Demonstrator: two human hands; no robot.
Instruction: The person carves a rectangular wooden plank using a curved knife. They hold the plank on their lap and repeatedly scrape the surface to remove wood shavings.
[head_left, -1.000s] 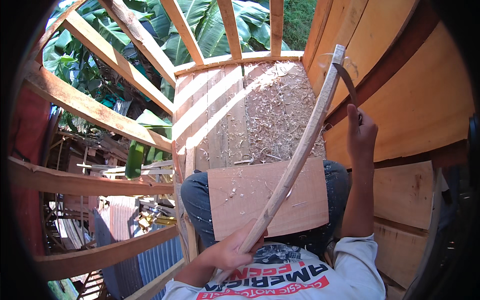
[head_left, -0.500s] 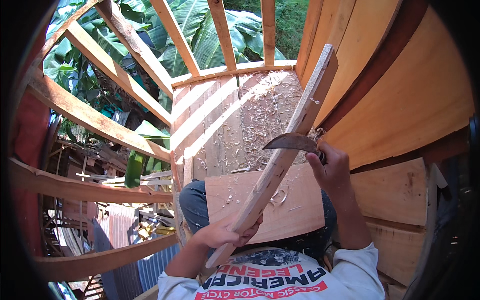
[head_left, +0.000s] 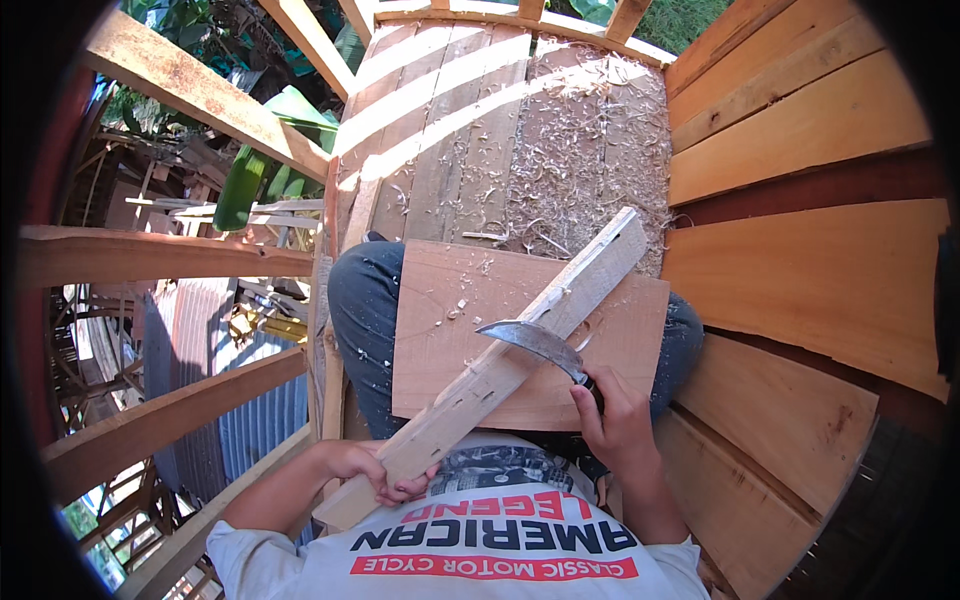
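My left hand (head_left: pixel 385 474) is wrapped round the near end of a long wooden batten (head_left: pixel 478 390), close against my shirt. The batten slants up and away to the right, crossing a flat wooden board (head_left: pixel 450 290) that rests over my lap. In my right hand (head_left: pixel 615 415) is the dark handle of a curved knife (head_left: pixel 535 338), sickle-like in shape. Its blade lies across the upper face of the batten, tip pointing left; whether it touches the wood I cannot tell. Small dark notches show along the batten's edge.
Curled shavings (head_left: pixel 560 150) litter the plank floor (head_left: pixel 440 130) ahead of me. Upright wooden slats (head_left: pixel 170 255) form an open railing on the left, with corrugated sheets (head_left: pixel 255 400) beyond. A plank wall (head_left: pixel 800 270) rises on the right. My knees (head_left: pixel 365 290) flank the board.
The batten's far end has come down and lies lower over the board. The knife has moved nearer to me along it. My view has tilted further down.
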